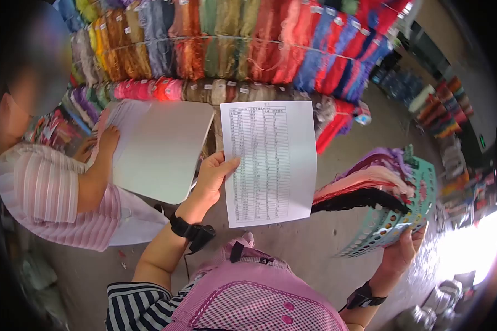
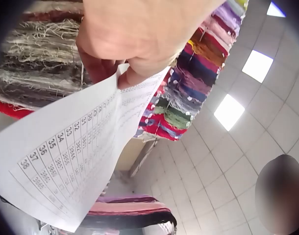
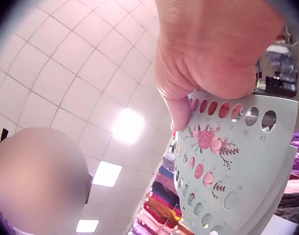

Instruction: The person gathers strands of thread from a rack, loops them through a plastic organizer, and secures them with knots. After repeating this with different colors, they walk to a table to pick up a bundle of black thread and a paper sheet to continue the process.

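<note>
My left hand (image 1: 209, 175) pinches the left edge of a white printed sheet (image 1: 301, 165), thumb on its front. The sheet carries a table of numbered rows and stands upright before me; in the left wrist view it bends where the fingers grip it. At the right, my right hand (image 1: 404, 249) grips the lower edge of a pale green thread holder board (image 3: 247, 171) with rows of holes and printed pink flowers. Skeins of thread (image 1: 370, 187) in purple, pink, red and black hang from the board toward the sheet, their ends partly behind it.
Racks of colourful thread skeins (image 1: 226, 44) fill the wall ahead. On the left a person in a pink striped top (image 1: 47, 185) sits at a white board (image 1: 160, 149) with hands on papers. Wrapped bundles (image 1: 433, 303) lie at lower right.
</note>
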`<state>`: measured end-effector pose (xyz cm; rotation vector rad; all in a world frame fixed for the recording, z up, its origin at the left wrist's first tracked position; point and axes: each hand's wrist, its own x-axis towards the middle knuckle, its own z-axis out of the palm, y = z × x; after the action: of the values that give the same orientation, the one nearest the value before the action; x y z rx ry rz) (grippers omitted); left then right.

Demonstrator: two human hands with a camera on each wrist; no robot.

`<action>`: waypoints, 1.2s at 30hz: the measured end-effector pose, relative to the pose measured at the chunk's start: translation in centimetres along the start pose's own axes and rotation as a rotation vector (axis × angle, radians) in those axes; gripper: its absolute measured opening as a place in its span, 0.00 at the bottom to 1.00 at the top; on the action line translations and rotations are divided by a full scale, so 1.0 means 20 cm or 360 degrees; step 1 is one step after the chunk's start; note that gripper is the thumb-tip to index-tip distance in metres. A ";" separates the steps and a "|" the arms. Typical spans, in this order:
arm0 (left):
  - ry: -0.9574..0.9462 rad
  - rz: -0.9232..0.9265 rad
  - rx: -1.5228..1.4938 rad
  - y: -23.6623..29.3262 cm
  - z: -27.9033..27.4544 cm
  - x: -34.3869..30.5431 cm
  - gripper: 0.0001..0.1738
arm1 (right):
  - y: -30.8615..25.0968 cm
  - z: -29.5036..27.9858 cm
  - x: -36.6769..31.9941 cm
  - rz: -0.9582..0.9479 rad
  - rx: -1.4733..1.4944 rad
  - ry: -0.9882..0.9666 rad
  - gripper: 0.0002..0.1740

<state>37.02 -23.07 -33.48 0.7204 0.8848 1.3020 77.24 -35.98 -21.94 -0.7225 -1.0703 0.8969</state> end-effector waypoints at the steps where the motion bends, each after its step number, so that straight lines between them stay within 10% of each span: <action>1: 0.0054 0.0031 -0.0016 0.03 -0.02 0.01 0.13 | 0.03 0.02 0.10 0.0033 0.0016 -0.0049 0.32; 16: 0.1158 0.0430 -0.0108 -0.06 -0.45 -0.20 0.12 | 0.87 0.84 1.14 0.0121 0.0546 -0.0992 0.30; 26: 0.2214 0.0516 0.0095 -0.23 -0.60 -0.26 0.13 | 1.78 1.55 0.98 0.1192 0.0449 -0.2194 0.19; 36: 0.2495 0.0655 -0.0088 -0.12 -0.72 -0.31 0.12 | 2.00 1.95 0.91 0.1404 0.0697 -0.2463 0.18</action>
<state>25.55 -29.99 -41.85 -0.3821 1.9484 2.2343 33.90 1.31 -35.65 0.0705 -1.7601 2.5658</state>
